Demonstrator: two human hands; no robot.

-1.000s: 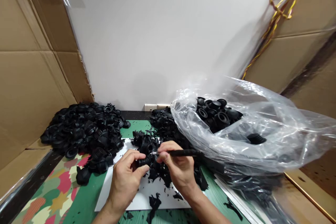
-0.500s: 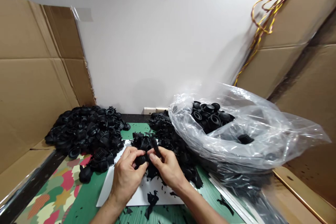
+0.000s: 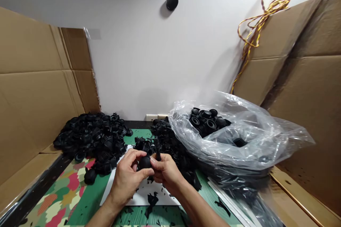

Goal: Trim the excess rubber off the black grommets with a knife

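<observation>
Two cardboard walls [image 3: 29,103] hemmed the surface [image 3: 89,200] — open room front-left. Above one white sheet [image 3: 140,198], the half-curled left hand [image 3: 128,173] held one domed black part [image 3: 145,163]; the folded right hand [image 3: 167,171] gripped one black handle [image 3: 158,150].

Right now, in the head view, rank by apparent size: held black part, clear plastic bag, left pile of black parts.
1. Clear plastic bag
2. Left pile of black parts
3. Held black part

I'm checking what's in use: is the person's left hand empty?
No, the left hand holds a rounded black part between thumb and fingers.
</observation>
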